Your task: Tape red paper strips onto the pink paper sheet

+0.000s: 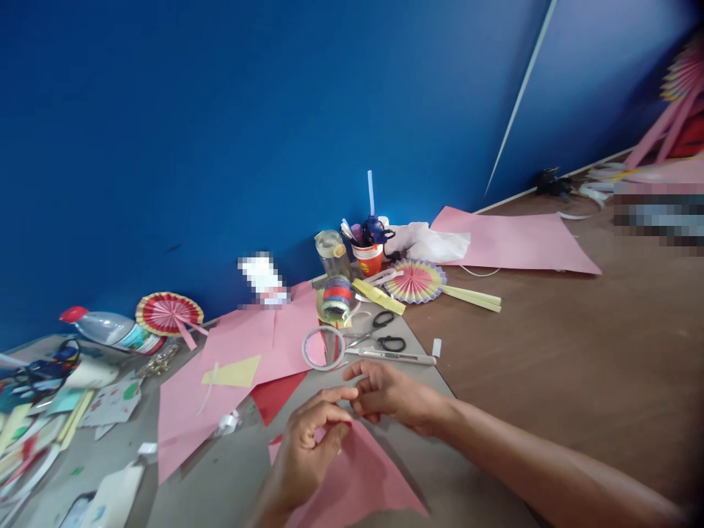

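My left hand pinches the top edge of a pink sheet of paper, thumb in front. Close beside its fingertips, my right hand has its fingers curled together; whatever they hold, if anything, is too small to make out. Just beyond the hands lie a white utility knife, black-handled scissors and a roll of clear tape. A red piece of paper lies under the larger pink sheets, which carry a yellow scrap.
Along the blue wall stand a glass jar and an orange cup of tools. Paper rosette fans lie right and left. A plastic bottle rests on its side, with paper scraps in front. Brown tabletop extends rightward.
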Motion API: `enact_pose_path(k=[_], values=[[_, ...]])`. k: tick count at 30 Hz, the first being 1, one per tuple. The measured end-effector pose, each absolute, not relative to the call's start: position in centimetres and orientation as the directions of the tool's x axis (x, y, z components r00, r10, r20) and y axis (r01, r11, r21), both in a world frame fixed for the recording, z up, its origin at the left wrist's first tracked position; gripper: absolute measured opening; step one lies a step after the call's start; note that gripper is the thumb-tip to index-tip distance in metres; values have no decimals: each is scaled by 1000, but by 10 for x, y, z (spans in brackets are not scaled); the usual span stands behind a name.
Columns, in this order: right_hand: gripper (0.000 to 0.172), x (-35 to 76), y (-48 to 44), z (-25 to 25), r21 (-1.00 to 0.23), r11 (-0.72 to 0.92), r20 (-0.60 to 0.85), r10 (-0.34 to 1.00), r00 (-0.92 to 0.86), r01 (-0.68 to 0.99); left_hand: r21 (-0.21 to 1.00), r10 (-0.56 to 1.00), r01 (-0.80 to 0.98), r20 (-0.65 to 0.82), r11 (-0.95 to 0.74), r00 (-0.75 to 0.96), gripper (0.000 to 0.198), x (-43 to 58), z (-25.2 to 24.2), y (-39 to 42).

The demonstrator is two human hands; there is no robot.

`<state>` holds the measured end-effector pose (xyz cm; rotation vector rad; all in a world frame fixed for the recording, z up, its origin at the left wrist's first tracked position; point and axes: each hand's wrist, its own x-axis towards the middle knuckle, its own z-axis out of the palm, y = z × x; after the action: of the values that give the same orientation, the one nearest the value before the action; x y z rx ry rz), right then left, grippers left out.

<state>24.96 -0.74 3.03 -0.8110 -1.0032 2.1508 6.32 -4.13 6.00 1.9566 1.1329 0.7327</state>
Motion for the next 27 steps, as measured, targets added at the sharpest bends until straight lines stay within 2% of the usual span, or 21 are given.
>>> enact_pose_path(k=[3, 5, 8, 12, 14, 16, 20, 27], values=[[36, 253, -7, 36, -754, -606, -339, 688, -642, -252, 832, 911, 471, 95, -295, 402, 16, 64, 57, -40], [33, 256, -6, 40, -743, -605, -334, 706, -625, -286, 836, 945, 490, 97, -247, 312, 18, 62, 54, -37], [32, 257, -7, 45, -838, -482, -271, 774, -573, -255, 843, 982, 511, 90, -165, 168, 20, 59, 48, -32], [12, 250, -11, 44, -966, -258, -235, 840, -489, 19, 849, 994, 521, 45, -91, 101, 20, 56, 46, -29], [2, 246, -12, 42, -973, -200, -230, 871, -435, 115, 861, 992, 503, 19, -80, 125, 20, 57, 48, -28], [3, 245, -12, 41, -969, -202, -243, 874, -421, 141, 879, 986, 471, -6, -74, 166, 23, 58, 52, -29], [4, 247, -9, 39, -955, -276, -293, 844, -450, 105, 900, 961, 429, -56, -69, 272, 28, 55, 62, -28], [9, 247, -9, 31, -950, -310, -274, 801, -532, 21, 849, 904, 515, -121, -119, 409, 26, 45, 70, -30]])
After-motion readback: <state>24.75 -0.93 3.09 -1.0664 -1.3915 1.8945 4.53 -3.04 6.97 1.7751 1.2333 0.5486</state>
